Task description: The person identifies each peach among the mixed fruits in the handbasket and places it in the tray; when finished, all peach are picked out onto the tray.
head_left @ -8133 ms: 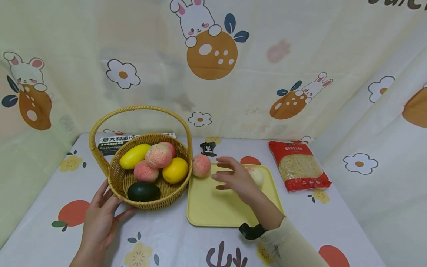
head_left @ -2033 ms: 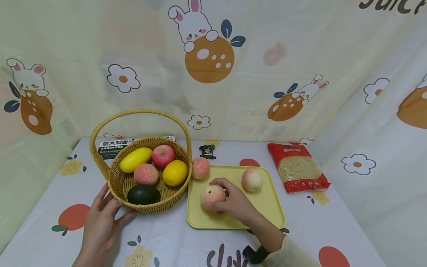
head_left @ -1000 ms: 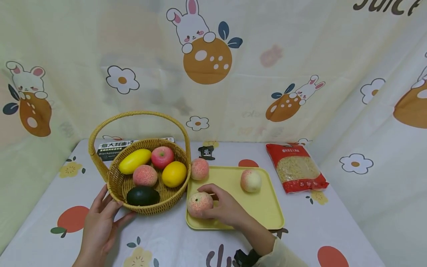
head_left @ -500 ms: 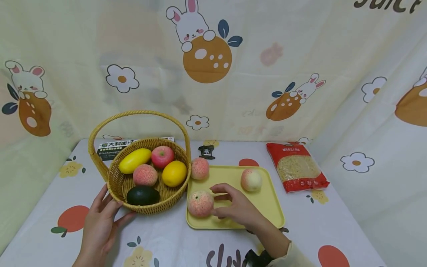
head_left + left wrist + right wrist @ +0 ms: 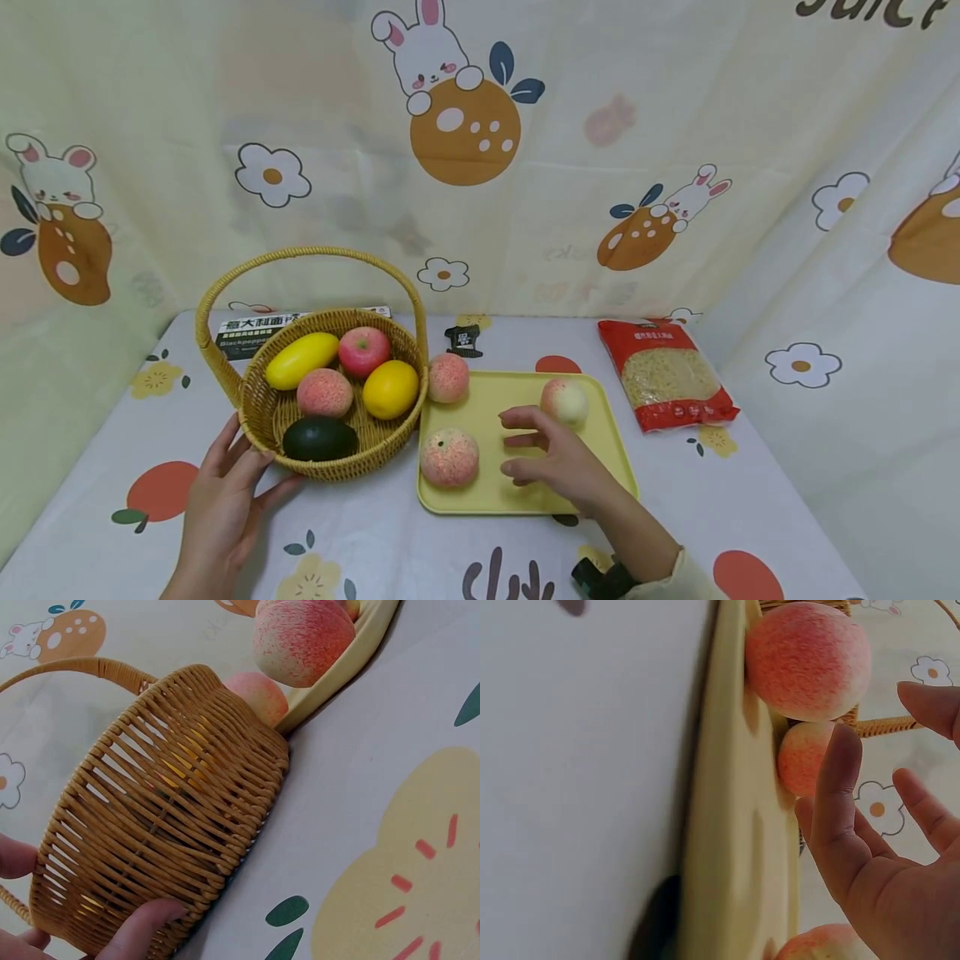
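Observation:
My left hand [image 5: 228,500] rests against the outer wall of a wicker basket [image 5: 337,468], thumb at the front and fingers along the left side. The left wrist view shows the thumb [image 5: 146,926] on the weave. Inside the basket lie a yellow mango-shaped fruit [image 5: 303,362], a red apple [image 5: 364,352], a pink peach [image 5: 325,393], a lemon [image 5: 391,390] and a dark green avocado-like fruit [image 5: 320,439]. My right hand [image 5: 558,458] hovers over the yellow tray [image 5: 487,500], fingers apart and holding nothing. A speckled peach [image 5: 449,458] sits at the tray's front left; a paler peach [image 5: 564,402] is behind the hand.
Another pink peach [image 5: 448,378] sits between the basket and the tray's back-left corner. A red bag of pasta [image 5: 670,375] lies at the right. Behind the basket is a black-and-white box [image 5: 251,333], and a small black packet [image 5: 462,340] lies at the back.
The speckled peach has gone from the basket to the tray, moved left there and been released. My right hand has drawn back to the right. The left hand stays at the basket.

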{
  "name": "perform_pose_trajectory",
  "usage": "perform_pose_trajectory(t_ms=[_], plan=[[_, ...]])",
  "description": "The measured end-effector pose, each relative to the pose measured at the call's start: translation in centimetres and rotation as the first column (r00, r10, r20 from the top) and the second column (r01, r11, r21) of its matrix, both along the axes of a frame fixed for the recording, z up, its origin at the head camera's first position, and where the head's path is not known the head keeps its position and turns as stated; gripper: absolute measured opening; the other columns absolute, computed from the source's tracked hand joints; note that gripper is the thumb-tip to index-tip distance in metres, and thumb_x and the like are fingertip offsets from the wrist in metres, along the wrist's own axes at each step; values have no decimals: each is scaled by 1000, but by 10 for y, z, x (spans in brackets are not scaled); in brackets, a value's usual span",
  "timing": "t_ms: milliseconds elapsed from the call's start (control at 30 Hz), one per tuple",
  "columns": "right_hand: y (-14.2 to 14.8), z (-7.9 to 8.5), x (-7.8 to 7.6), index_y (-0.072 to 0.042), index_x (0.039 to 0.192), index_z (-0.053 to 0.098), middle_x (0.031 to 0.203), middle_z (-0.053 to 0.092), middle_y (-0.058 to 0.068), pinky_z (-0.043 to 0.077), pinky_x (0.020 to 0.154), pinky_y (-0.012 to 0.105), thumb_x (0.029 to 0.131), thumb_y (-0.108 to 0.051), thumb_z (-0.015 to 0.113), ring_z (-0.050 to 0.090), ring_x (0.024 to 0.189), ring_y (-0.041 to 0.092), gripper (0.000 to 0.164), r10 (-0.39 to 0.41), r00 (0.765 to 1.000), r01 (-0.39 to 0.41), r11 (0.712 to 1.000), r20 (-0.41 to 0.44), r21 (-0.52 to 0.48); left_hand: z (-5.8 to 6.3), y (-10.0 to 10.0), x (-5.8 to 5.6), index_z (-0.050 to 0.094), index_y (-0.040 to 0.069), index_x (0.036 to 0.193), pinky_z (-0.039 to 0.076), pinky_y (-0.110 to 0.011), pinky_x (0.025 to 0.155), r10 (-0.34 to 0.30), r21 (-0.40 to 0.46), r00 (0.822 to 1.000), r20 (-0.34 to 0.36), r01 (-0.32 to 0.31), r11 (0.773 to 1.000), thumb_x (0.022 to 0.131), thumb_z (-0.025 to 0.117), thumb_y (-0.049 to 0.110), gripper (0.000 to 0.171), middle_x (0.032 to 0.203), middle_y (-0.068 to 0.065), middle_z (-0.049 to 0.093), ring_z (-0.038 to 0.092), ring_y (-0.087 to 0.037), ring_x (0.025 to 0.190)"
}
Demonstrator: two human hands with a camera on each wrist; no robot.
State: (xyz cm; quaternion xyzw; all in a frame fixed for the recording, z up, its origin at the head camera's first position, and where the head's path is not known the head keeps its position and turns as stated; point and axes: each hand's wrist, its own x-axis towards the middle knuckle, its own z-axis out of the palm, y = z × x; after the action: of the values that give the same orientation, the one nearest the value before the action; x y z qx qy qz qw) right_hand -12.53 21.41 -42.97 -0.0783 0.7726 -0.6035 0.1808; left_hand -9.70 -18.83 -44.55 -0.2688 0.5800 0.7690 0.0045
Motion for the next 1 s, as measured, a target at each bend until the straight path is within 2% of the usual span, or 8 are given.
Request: perform_pose_trajectory(t_ms=[167,333,467,600,700,767,867,1000], plan=[[-9,11,-8,-8,146,53,155,47,25,66,84,41,88,-5,80,53,139,47,64,-13,998,14,1000,-69,17,0,-1,0,21,52,165,64,-47,91,2,1,1000,-1,-2,1000,108,56,16,76,178,1,21,45,-25,147],[-27,30,-16,-19,143,58,151,56,16,64,89,41,86,-11,84,59,135,40,63,-6,982,26,995,-188,99,0,-1,-1,21,52,164,63,-48,91,5,7,1000,1,-5,1000,108,57,15,77,178,1,21,45,-26,148],[-47,50,-24,-21,145,59,150,59,11,64,90,39,86,-13,85,62,133,34,66,49,958,-6,989,-284,149,0,-1,-1,22,52,164,63,-48,91,11,6,1000,3,-11,1000,107,56,13,77,178,0,20,44,-27,149],[-72,67,-32,-17,147,58,150,60,11,65,90,42,86,-10,85,62,133,36,67,146,928,-87,980,-344,181,1,-1,-2,22,52,165,63,-48,90,13,1,1000,0,-13,1000,107,56,12,78,178,0,21,44,-28,149],[-94,75,-41,-13,145,59,149,61,12,61,100,51,86,-10,84,64,130,37,64,238,894,-149,957,-380,249,2,0,-2,21,52,165,63,-48,91,7,-1,1000,-1,-7,1000,107,56,13,78,178,0,20,44,-28,150],[-109,79,-46,-14,144,60,149,61,10,58,106,53,86,-12,83,66,128,36,62,296,876,-183,935,-381,304,2,0,-2,20,52,165,62,-48,92,-4,-3,1000,4,4,1000,108,57,15,78,178,0,19,42,-28,151],[-132,82,-53,-14,147,59,150,61,8,57,109,47,87,-14,84,66,127,32,65,381,852,-245,896,-358,371,2,0,-1,18,51,165,62,-48,94,-19,4,1000,8,19,1000,108,56,17,77,179,1,17,40,-26,151],[-163,85,-64,-15,147,59,147,64,3,54,110,32,85,-17,84,64,128,20,66,479,800,-287,834,-361,471,1,-1,0,17,51,166,63,-47,94,-23,12,1000,0,23,1000,109,55,16,77,179,1,16,39,-26,152]])
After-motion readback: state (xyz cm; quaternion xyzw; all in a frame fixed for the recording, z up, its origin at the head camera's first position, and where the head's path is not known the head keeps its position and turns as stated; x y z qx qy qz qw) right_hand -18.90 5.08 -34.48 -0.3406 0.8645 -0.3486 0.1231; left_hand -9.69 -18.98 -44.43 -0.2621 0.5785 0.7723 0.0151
